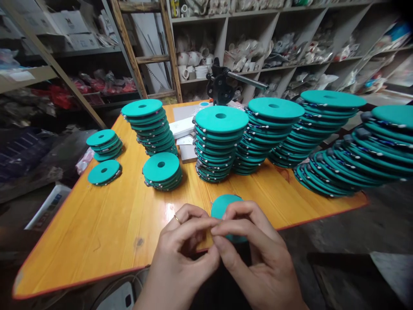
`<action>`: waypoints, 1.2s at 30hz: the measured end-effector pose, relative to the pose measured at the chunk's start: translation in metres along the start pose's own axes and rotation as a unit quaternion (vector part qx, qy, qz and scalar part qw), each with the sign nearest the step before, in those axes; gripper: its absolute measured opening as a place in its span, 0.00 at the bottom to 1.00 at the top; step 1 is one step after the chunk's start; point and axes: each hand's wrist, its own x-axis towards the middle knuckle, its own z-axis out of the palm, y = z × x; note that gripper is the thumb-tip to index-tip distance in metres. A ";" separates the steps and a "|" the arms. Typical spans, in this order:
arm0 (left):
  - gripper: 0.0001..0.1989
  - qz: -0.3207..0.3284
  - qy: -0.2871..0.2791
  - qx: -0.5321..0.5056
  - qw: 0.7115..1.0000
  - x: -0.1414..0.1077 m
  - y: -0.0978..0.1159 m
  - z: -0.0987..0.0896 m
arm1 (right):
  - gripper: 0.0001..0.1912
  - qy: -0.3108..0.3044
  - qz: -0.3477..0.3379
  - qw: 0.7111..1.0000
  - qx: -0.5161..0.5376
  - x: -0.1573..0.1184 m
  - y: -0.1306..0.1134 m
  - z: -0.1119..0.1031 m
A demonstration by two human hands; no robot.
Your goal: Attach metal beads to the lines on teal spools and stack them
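Close together at the table's near edge, my left hand and my right hand meet at the fingertips. Both are closed in a pinch, and whatever lies between the fingers is too small or hidden to make out. A ring sits on a finger of my left hand. Just behind my fingers lies a green disc on the table, partly covered by my right hand. Beyond it stands a stack of green spools with a hole in the top one and small white-tipped ends along the rims.
More spool stacks rise at the right, far right and left; the far-right one leans. Shorter piles sit nearer. A black clamp-like device stands behind. Shelves and a wooden ladder line the back.
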 end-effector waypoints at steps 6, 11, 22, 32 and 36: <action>0.05 0.043 0.023 0.065 0.997 0.002 0.000 0.001 | 0.06 0.015 0.009 1.000 -0.004 0.001 0.002 -0.002; 0.05 0.054 0.017 0.101 0.993 0.001 -0.001 -0.001 | 0.05 0.007 0.019 1.000 -0.014 0.002 0.004 -0.004; 0.06 0.034 0.011 0.118 0.992 0.003 0.000 -0.002 | 0.05 -0.011 -0.003 0.999 -0.038 0.004 0.004 -0.005; 0.06 0.044 0.010 0.124 0.991 0.000 -0.002 -0.003 | 0.06 -0.013 -0.007 0.998 -0.057 0.006 0.002 -0.005; 0.06 0.055 0.007 0.140 0.989 -0.002 -0.003 -0.003 | 0.06 -0.027 -0.020 0.997 -0.068 0.004 0.002 -0.008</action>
